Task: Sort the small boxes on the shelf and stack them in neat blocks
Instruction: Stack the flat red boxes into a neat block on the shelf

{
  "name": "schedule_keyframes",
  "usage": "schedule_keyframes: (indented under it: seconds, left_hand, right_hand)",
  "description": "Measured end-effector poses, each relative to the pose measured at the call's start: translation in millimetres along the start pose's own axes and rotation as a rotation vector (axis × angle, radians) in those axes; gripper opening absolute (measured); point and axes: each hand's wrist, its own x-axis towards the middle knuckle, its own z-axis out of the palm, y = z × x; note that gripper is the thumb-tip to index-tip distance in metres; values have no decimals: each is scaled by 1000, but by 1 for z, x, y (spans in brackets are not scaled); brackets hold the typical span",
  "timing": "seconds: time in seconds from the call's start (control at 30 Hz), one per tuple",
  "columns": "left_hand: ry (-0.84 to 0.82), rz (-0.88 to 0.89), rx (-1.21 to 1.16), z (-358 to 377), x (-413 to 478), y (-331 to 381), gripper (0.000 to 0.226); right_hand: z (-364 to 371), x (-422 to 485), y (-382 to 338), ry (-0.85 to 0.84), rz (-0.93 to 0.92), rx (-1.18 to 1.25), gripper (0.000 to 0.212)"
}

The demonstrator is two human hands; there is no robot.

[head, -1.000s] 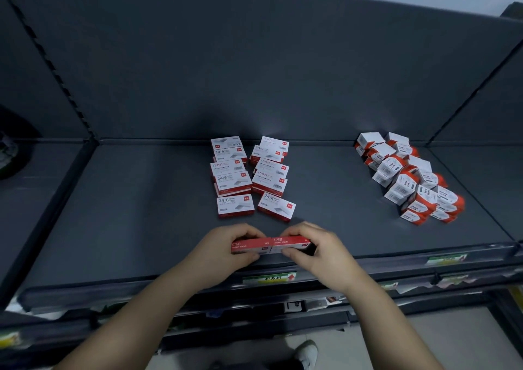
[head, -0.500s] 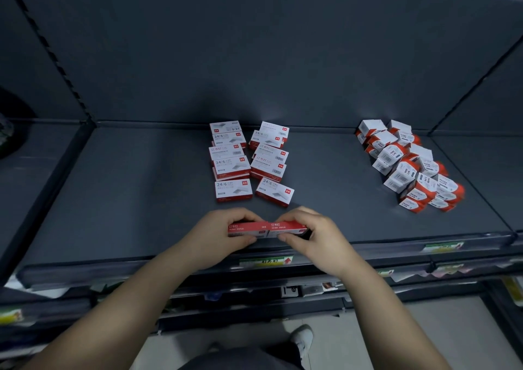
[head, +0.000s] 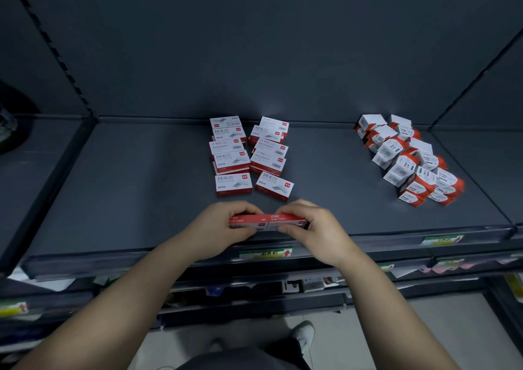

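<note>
The left hand (head: 218, 228) and right hand (head: 317, 228) pinch two red boxes (head: 267, 220) end to end at the shelf (head: 141, 185) front. The middle boxes (head: 246, 154) are loosely stacked; the right pile (head: 410, 157) looks unsorted.

Two held staple boxes (head: 263, 219) near; about twelve loose staple boxes (head: 233, 183) in the middle; roughly sixteen cube boxes (head: 402, 168) right, overlapping, exact count unclear.

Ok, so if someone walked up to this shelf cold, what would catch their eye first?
At the front edge of the dark grey metal shelf, the left hand and right hand pinch a pair of flat red-and-white cardboard boxes end to end. Behind them, mid-shelf, lie two loose rows of matching flat boxes. At far right sits a jumbled heap of small white-and-orange cartons.
</note>
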Motion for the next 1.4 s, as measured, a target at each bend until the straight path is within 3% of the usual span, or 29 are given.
schedule_keyframes:
  seconds: [0.23,0.33,0.4,0.47,0.53,0.67,0.73,0.87,1.03,1.23,1.4]
  left_hand:
    - [8,4,-12,1,-1,0,34]
    - [-16,3,-152,-7,-1,1,48]
    - [104,7,-235,-17,0,0,39]
    - [371,2,-155,-27,3,-5,23]
    - [582,-60,13,-36,11,-13,20]
    - [494,-328,357,-36,27,-21,54]
    - [467,-363,471,-31,30,-18,56]
    - [485,-370,452,-29,28,-13,46]
    - [510,-287,115,-33,18,-7,31]
    - [521,-277,-253,-52,17,7,25]
    - [403,-283,-694,-53,20,20,21]
  right_hand:
    - [0,-2,-2,-5,6,-14,26]
    - [-8,1,-6,-49,99,288,30]
    - [-16,9,-5,34,154,437,27]
    - [-22,22,0,194,207,374,21]
    - [-24,35,4,295,289,217,22]
    - [-19,56,2,176,398,-81,42]
    - [-17,63,-4,118,398,-165,35]
    - [-19,65,-16,86,393,-177,28]
    - [-20,61,-16,63,311,-39,28]
    - [-30,56,-26,99,353,608,19]
    - [-38,51,-35,88,309,892,15]
